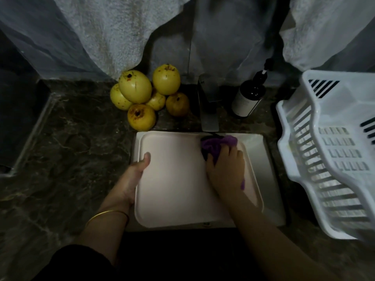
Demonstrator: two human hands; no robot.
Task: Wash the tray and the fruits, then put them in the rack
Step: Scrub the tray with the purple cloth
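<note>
Your left hand (pixel 133 177) gripped the left rim of the pink tray (pixel 174 189), thumb on top, with the tray lying across the white sink (pixel 263 159). Your right hand (pixel 225 169) clutched a purple cloth (pixel 218 144) against the tray's far right corner. Beyond, the yellow fruits (pixel 142 92) lay piled on the dark counter (pixel 81 138), and the white rack (pixel 324 159) stood right of the sink.

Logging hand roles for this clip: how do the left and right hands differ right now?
The left hand grips the pink tray by its left rim, thumb on top; the right hand holds a purple cloth against the tray's far right corner. The left hand sits at the tray's edge, the right hand over its surface. The left wrist wears a gold bangle; the right shows none. Both are on the tray.
</note>
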